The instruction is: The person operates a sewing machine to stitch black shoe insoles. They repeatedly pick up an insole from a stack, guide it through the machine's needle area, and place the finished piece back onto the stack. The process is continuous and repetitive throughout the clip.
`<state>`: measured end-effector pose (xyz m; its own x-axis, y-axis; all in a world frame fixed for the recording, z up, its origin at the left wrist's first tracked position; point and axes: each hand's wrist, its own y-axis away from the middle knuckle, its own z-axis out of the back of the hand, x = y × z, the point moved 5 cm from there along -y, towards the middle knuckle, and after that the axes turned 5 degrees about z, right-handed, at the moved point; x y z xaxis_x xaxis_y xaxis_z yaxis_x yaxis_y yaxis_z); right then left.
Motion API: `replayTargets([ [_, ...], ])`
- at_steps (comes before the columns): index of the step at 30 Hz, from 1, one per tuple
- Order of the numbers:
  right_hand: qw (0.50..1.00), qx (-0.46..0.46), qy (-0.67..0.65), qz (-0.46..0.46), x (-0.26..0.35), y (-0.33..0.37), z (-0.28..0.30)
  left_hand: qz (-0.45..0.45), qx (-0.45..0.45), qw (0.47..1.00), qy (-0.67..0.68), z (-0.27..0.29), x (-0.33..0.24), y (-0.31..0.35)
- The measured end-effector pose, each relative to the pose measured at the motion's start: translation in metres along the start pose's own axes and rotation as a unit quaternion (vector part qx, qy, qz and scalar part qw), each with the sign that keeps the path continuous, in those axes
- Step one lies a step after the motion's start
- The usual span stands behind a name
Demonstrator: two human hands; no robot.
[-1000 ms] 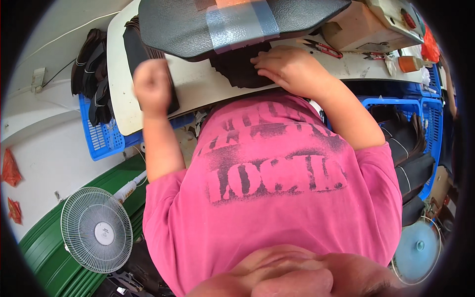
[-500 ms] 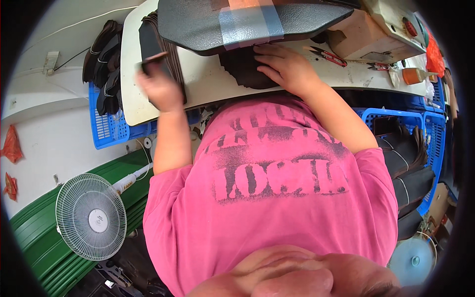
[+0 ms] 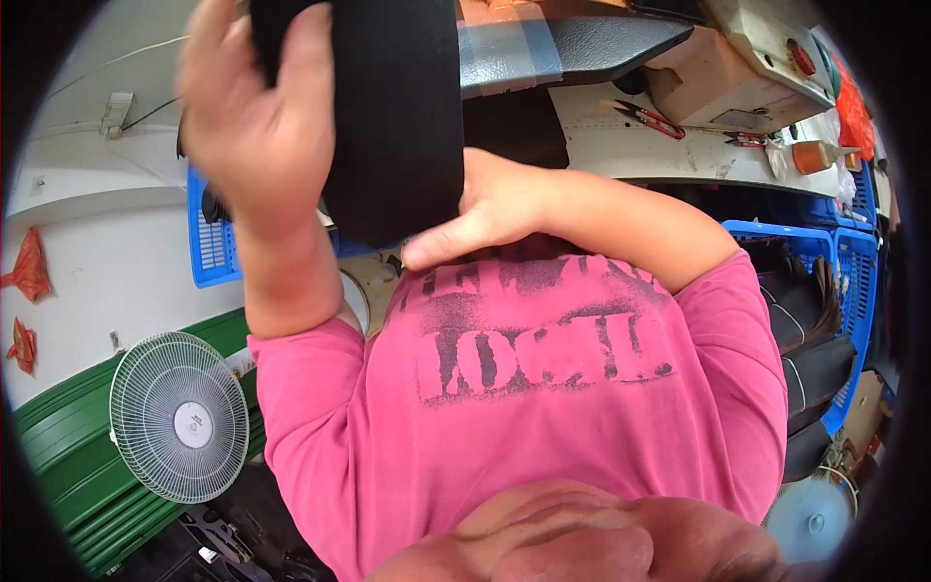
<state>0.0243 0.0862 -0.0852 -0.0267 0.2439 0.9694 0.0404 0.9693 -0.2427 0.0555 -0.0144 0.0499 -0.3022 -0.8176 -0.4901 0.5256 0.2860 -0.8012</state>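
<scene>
A large black, flat, leather-like piece [image 3: 393,126] is raised close in front of me, above the table's near edge. My left hand [image 3: 257,116], slightly blurred, grips its upper left part, with the thumb across the front. My right hand [image 3: 490,209] holds its lower right edge; the thumb points left beneath the lower corner, and the other fingers are hidden behind it. Another dark piece [image 3: 519,131] lies on the table under the grey machine head [image 3: 606,44] with tape across it. The raised piece hides the left part of the table.
Red-handled thread snips [image 3: 655,118] lie on the white tabletop [image 3: 601,145], left of an orange-brown bottle [image 3: 813,155]. Blue crates stand at both sides; the right crate [image 3: 849,320] holds tied dark bundles [image 3: 810,369]. A white fan [image 3: 179,417] stands at lower left.
My left hand has moved up and nearer with the black piece. My right hand has left the piece under the machine, come toward my body and taken hold of the raised piece.
</scene>
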Motion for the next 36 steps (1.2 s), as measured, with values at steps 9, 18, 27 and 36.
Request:
replayTargets([
  [9,0.963,-0.078,-0.256,-0.026,0.009,0.044,0.016,-0.233,0.228,0.927,-0.185,-0.070,0.057,-0.006],
  [18,0.935,-0.150,-0.319,0.032,0.020,0.081,0.026,-0.054,0.272,0.925,-0.258,-0.097,0.033,0.003],
  [27,0.916,-0.158,-0.366,0.048,0.019,0.090,0.035,-0.051,0.245,0.928,-0.275,-0.106,0.034,0.000],
  [36,0.930,-0.141,-0.334,0.055,0.013,0.097,0.038,-0.035,0.245,0.927,-0.282,-0.108,0.029,-0.004],
])
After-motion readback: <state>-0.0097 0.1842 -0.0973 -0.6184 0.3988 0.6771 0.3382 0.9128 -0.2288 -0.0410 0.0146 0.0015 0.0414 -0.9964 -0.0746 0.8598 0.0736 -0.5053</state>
